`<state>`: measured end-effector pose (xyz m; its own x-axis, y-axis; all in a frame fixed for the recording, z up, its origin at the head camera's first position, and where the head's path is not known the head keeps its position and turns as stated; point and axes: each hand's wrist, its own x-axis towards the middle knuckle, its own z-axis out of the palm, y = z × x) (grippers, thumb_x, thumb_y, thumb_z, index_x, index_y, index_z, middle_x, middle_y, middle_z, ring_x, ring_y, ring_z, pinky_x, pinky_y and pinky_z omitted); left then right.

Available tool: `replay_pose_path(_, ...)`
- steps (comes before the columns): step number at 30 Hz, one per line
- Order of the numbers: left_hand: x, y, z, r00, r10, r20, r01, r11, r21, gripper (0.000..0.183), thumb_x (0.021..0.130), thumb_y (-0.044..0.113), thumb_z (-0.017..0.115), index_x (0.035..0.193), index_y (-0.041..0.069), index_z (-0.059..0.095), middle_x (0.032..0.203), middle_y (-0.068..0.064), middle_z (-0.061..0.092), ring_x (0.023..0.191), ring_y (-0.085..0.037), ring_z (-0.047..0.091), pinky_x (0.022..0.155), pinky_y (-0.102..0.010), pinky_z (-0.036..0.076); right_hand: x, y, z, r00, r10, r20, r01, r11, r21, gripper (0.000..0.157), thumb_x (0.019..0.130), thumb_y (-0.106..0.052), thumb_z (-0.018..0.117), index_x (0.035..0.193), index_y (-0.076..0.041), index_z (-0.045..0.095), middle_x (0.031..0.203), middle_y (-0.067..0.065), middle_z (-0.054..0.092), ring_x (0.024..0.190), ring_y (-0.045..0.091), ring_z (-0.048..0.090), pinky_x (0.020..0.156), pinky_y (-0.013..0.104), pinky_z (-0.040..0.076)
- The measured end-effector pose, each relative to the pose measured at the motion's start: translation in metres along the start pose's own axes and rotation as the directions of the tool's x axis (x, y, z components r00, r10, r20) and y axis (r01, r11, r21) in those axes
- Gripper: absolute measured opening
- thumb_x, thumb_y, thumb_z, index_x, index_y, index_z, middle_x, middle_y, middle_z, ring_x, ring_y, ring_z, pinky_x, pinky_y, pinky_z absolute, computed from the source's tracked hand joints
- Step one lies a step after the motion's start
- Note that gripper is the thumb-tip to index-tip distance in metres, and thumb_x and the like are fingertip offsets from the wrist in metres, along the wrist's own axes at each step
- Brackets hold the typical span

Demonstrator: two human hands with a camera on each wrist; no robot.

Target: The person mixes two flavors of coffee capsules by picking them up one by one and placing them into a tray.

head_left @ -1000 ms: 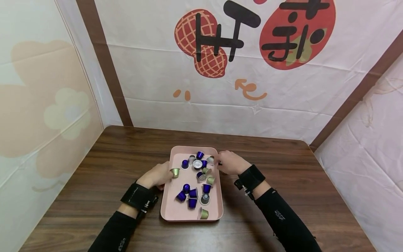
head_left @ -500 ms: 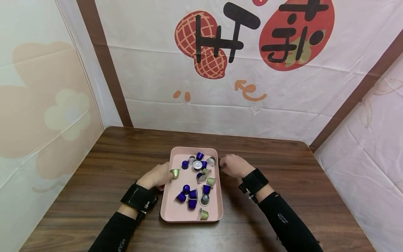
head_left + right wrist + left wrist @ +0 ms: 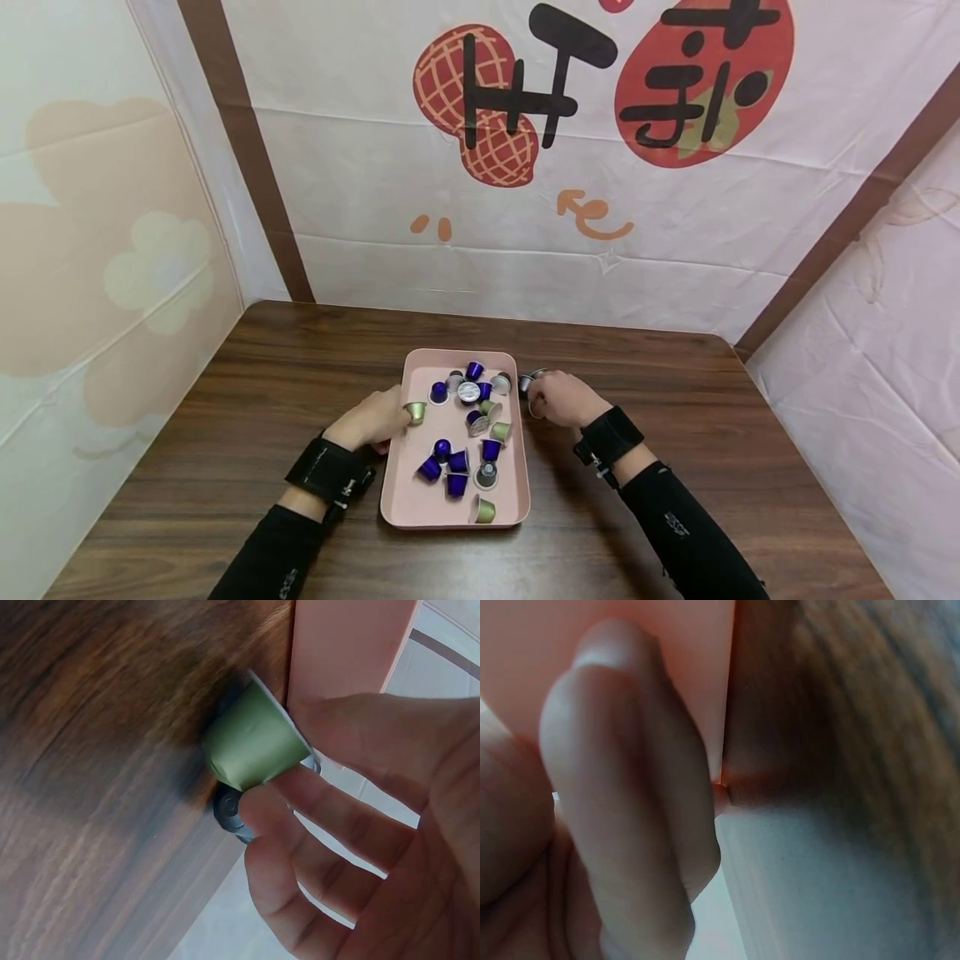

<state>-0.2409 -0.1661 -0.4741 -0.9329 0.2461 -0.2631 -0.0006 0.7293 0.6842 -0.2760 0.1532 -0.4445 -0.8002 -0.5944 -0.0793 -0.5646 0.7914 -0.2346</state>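
My left hand grips the left rim of a pink tray, its fingertips beside a green coffee capsule lying inside. In the left wrist view, curled fingers lie against the tray's outer wall; their tips and the capsule are hidden. To the right of the tray, my right hand pinches another green capsule, low over the table, thumb by its rim. A dark grey capsule shows behind it, close to the fingertips; the head view shows this grey capsule between tray and hand.
Several blue capsules lie about the tray, with green capsules and silver or grey capsules among them. The tray stands on a brown wooden table. A printed white cloth hangs behind the table's far edge.
My right hand has drawn back from over the tray's right rim to the table beside it. That uncovers the grey capsule there. The left hand and tray stay put.
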Motion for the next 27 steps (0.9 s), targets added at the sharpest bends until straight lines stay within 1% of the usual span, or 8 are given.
replay_pose_path(4,0.0,-0.001,-0.001,1.0,-0.006,0.002,0.006,1.0,0.012,0.028,0.09,0.007,0.049,0.114,-0.006,0.043,0.07,-0.012,0.057,0.042,-0.018,0.056,0.036,-0.031,0.048,-0.002,0.002,0.002,1.0,0.018,0.007,-0.018,1.0,0.006,0.008,0.086,-0.007,0.064,0.091,-0.013,0.067,0.082,-0.004,0.058,0.072,0.012,0.053,0.065,0.03,0.047)
replay_pose_path(8,0.0,-0.001,-0.002,1.0,-0.004,0.007,0.004,1.0,0.017,0.027,0.091,0.007,0.048,0.113,-0.007,0.042,0.07,-0.013,0.057,0.042,-0.018,0.056,0.036,-0.031,0.049,-0.004,0.004,0.003,0.999,0.045,0.026,-0.045,0.999,0.012,0.017,0.087,-0.009,0.065,0.103,-0.011,0.067,0.092,-0.001,0.063,0.08,0.013,0.056,0.072,0.032,0.049)
replay_pose_path(10,-0.001,-0.001,-0.002,1.0,-0.005,0.009,0.005,1.0,0.016,0.027,0.091,0.007,0.048,0.113,-0.006,0.042,0.07,-0.013,0.057,0.043,-0.018,0.056,0.036,-0.031,0.049,-0.006,0.006,0.002,0.998,0.056,0.033,-0.056,0.998,0.012,0.019,0.087,-0.009,0.065,0.106,-0.009,0.067,0.097,0.002,0.064,0.084,0.014,0.057,0.074,0.032,0.049)
replay_pose_path(15,-0.001,-0.001,-0.002,1.0,-0.003,0.008,0.003,1.0,0.012,0.027,0.091,0.007,0.049,0.114,-0.006,0.043,0.07,-0.013,0.057,0.043,-0.018,0.057,0.036,-0.031,0.049,-0.01,0.009,0.003,0.996,0.063,0.059,-0.065,0.997,0.037,0.011,0.086,-0.007,0.063,0.096,-0.008,0.068,0.088,0.005,0.063,0.073,0.016,0.054,0.066,0.032,0.046)
replay_pose_path(18,-0.001,-0.001,-0.001,1.0,-0.002,0.011,0.002,1.0,0.008,0.027,0.09,0.007,0.049,0.114,-0.005,0.043,0.069,-0.012,0.057,0.043,-0.018,0.057,0.036,-0.031,0.049,-0.012,0.011,0.005,0.994,0.065,0.09,-0.069,0.997,0.039,0.01,0.087,-0.007,0.062,0.094,-0.01,0.068,0.085,0.003,0.062,0.068,0.014,0.051,0.063,0.03,0.045)
replay_pose_path(20,-0.001,-0.001,-0.001,1.0,0.004,0.013,-0.004,1.0,0.01,0.027,0.09,0.007,0.049,0.113,-0.006,0.043,0.069,-0.012,0.057,0.043,-0.018,0.057,0.036,-0.031,0.049,-0.013,0.012,0.007,0.993,0.063,0.1,-0.067,0.997,0.033,0.013,0.088,-0.006,0.061,0.096,-0.011,0.069,0.086,0.0,0.062,0.07,0.013,0.051,0.065,0.03,0.046)
replay_pose_path(24,0.0,-0.001,0.0,1.0,-0.002,0.011,0.002,1.0,0.01,0.027,0.09,0.007,0.049,0.113,-0.006,0.043,0.07,-0.013,0.057,0.042,-0.018,0.057,0.036,-0.031,0.049,-0.015,0.014,0.007,0.995,0.043,0.088,-0.046,0.998,0.03,0.013,0.087,-0.005,0.059,0.094,-0.011,0.068,0.083,0.0,0.061,0.069,0.013,0.051,0.064,0.03,0.046)
replay_pose_path(27,0.001,0.0,0.0,1.0,-0.01,0.012,0.01,1.0,0.011,0.027,0.09,0.007,0.049,0.114,-0.005,0.043,0.07,-0.013,0.057,0.043,-0.018,0.057,0.036,-0.031,0.049,-0.015,0.013,0.004,0.997,0.026,0.078,-0.029,0.999,0.04,0.011,0.087,-0.004,0.059,0.091,-0.009,0.068,0.079,0.001,0.059,0.065,0.013,0.049,0.061,0.029,0.044)
